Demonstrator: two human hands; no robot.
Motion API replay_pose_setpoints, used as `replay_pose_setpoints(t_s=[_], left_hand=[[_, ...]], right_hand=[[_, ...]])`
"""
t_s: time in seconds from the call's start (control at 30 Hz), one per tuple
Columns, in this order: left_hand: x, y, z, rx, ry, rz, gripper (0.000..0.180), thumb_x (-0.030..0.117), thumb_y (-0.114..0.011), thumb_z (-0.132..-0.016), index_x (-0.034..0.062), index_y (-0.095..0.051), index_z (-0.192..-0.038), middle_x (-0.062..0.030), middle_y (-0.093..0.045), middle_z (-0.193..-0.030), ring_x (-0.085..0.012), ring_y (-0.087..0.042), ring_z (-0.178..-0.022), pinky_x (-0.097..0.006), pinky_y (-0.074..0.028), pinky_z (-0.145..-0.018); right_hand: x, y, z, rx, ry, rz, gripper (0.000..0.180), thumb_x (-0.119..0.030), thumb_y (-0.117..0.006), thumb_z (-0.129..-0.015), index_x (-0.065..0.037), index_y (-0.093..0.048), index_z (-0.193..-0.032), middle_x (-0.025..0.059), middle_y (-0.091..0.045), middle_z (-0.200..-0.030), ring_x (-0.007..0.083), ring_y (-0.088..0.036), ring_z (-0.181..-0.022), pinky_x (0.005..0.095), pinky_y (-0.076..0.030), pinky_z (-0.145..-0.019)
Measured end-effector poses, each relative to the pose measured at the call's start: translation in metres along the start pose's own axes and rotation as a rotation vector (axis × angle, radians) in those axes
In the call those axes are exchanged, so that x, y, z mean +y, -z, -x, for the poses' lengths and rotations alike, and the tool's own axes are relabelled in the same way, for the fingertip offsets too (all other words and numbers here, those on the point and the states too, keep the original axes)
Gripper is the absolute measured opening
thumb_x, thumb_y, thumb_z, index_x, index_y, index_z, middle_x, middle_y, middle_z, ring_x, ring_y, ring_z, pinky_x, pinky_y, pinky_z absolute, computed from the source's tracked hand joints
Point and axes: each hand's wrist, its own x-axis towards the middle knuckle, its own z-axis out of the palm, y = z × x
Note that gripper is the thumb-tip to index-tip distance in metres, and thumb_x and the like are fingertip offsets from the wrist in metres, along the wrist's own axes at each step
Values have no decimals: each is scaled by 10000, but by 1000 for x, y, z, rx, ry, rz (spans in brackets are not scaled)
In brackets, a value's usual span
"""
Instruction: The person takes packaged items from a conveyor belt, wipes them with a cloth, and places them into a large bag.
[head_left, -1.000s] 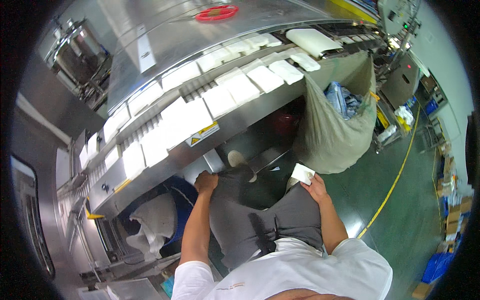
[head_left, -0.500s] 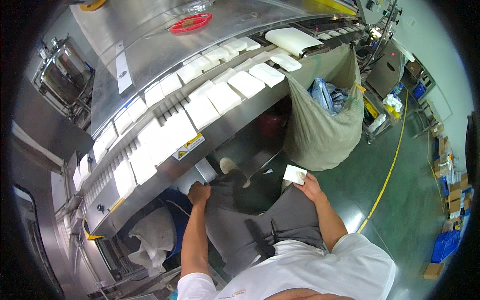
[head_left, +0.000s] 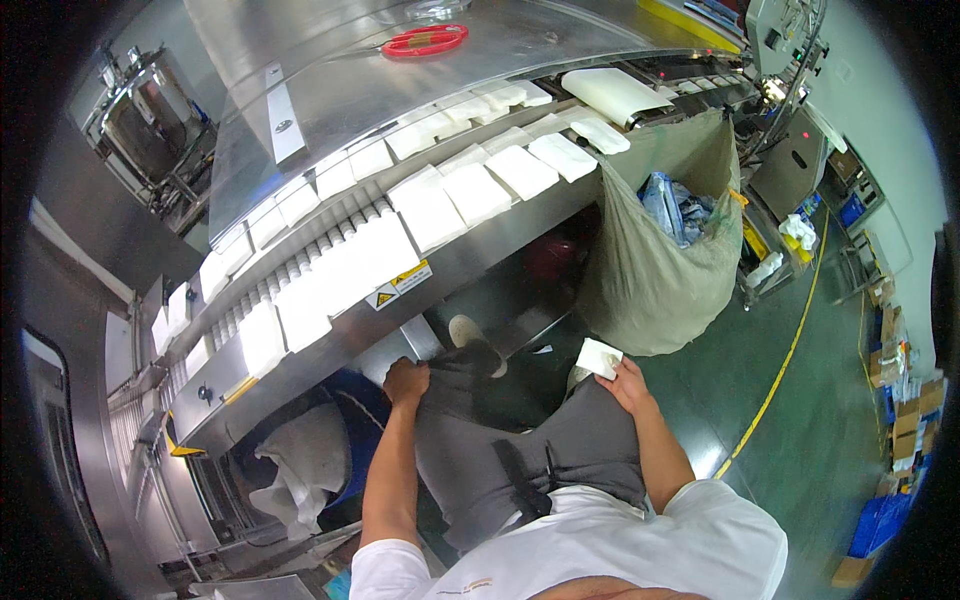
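My right hand (head_left: 626, 385) is closed on a small square white packet (head_left: 599, 358) with a pale, roundish mark at its corner, held above my right knee. The fingers pinch its near edge. My left hand (head_left: 407, 382) is curled over the left knee of my grey trousers (head_left: 460, 430), closed on the cloth there; its fingertips are partly hidden. Ahead of me, a roller conveyor (head_left: 352, 222) slopes up from near left to far right. It carries two rows of flat white packets (head_left: 476, 194), some edge to edge and some overlapping.
A large beige cloth sack (head_left: 655, 290) with blue crumpled film (head_left: 662, 207) hangs beyond the conveyor's right part. Below the conveyor's left end stands a blue bin (head_left: 358, 440) with a whitish cloth. A red coil (head_left: 425, 41) lies on the steel surface. Boxes line the far right.
My view has turned slightly left, so the scene sits farther right. Another white piece shows at the conveyor's left end. Both hands stay at my knees, the packet still in the right.
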Motion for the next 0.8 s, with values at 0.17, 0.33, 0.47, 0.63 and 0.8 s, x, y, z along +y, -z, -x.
replay_pose_setpoints(t_s=[0.17,0.33,0.47,0.63,0.8], left_hand=[[2,0,0,7,15,0,519,452,-612,-912,-4,-721,-1135,-243,-716,-1174,-414,-681,-1116,-491,-537,-967],[6,2,1,-20,43,25,503,453,-620,-910,11,-729,-1122,-234,-721,-1170,-414,-685,-1109,-488,-542,-960],[1,0,2,-10,29,17,499,459,-619,-915,20,-736,-1121,-225,-724,-1173,-413,-683,-1123,-486,-541,-968],[5,4,-2,-71,69,29,508,468,-623,-909,22,-737,-1125,-221,-724,-1174,-409,-679,-1140,-485,-539,-975],[2,0,-2,-19,64,36,500,459,-629,-900,24,-736,-1121,-217,-726,-1169,-405,-684,-1125,-485,-541,-966]], right_hand=[[1,4,1,-68,21,-34,308,-109,-481,-1084,-42,-545,-1377,123,-625,-1330,280,-633,-1184,478,-556,-999],[3,10,-3,-44,26,-32,320,-94,-504,-1068,-34,-548,-1380,131,-614,-1344,301,-624,-1213,505,-555,-1013],[4,9,-4,-32,4,-33,329,-96,-517,-1062,-36,-550,-1384,132,-611,-1349,312,-617,-1229,513,-549,-1025],[5,10,-4,-40,6,-50,319,-107,-518,-1067,-40,-558,-1376,129,-619,-1337,314,-617,-1225,515,-538,-1037],[4,8,-2,-44,4,-33,323,-117,-519,-1070,-43,-556,-1382,123,-610,-1355,310,-614,-1231,515,-530,-1044]])
